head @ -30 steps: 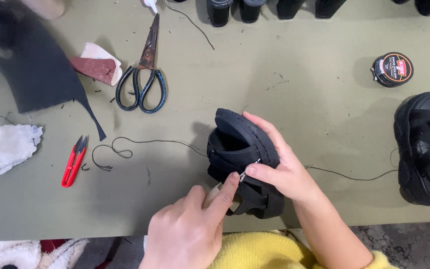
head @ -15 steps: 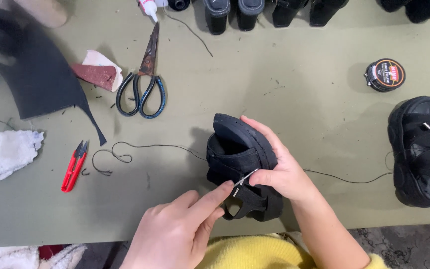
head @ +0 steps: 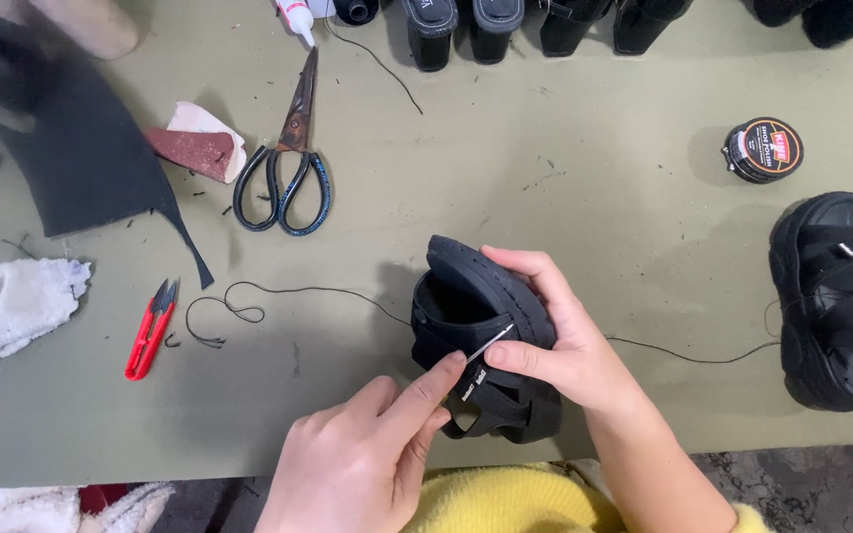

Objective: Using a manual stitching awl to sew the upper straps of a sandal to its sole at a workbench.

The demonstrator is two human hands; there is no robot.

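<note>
Black sandal (head: 466,296), red snips (head: 148,331), olive table (head: 565,168)

Open olive-green tabletop (head: 584,197) lies above the black chunky sandal (head: 481,336); the round black polish tin (head: 762,149) and second black strapped sandal (head: 841,296) crowd the right, black-handled steel scissors (head: 288,163) and red thread snips (head: 150,331) the left.

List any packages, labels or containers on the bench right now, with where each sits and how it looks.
Round polish tin: far right of the table, above the black sandal; flat, black, with a red and gold lid label.
Glue bottle: top edge, beyond the scissors; white with a pointed nozzle, mostly cut off.
Small tag: on the shoe in the hands; black with pale marks, too small to tell more.
</note>
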